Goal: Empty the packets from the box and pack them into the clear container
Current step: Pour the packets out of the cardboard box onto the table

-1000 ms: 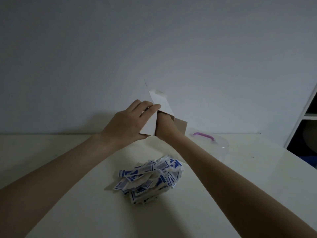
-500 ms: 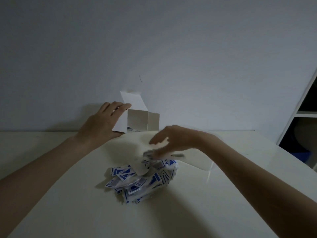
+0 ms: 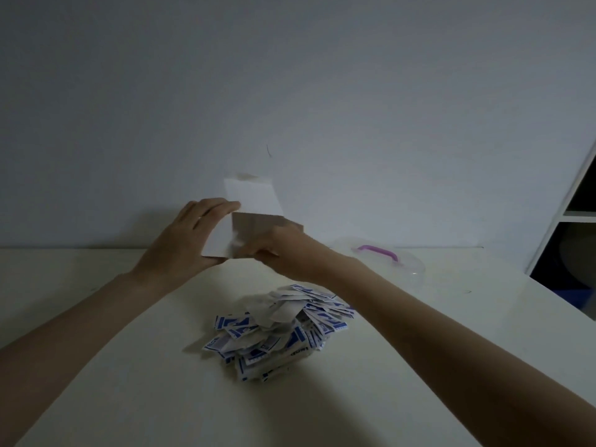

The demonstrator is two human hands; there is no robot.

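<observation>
A small white cardboard box (image 3: 254,221) with its flaps open is held above the table near the wall, its opening turned toward me. My left hand (image 3: 187,243) grips its left side. My right hand (image 3: 283,253) reaches into the opening, its fingers hidden inside the box. A heap of white-and-blue packets (image 3: 280,327) lies on the table below my right forearm. The clear container (image 3: 403,269) with a purple handle (image 3: 377,253) stands at the back right, apart from both hands.
The pale table (image 3: 129,366) runs up to a plain wall. A white shelf unit (image 3: 577,214) with dark compartments stands at the far right, beyond the table's right edge.
My right hand came up from the packet heap and went into the box opening. My left hand has kept its grip and shifted the box to the right.
</observation>
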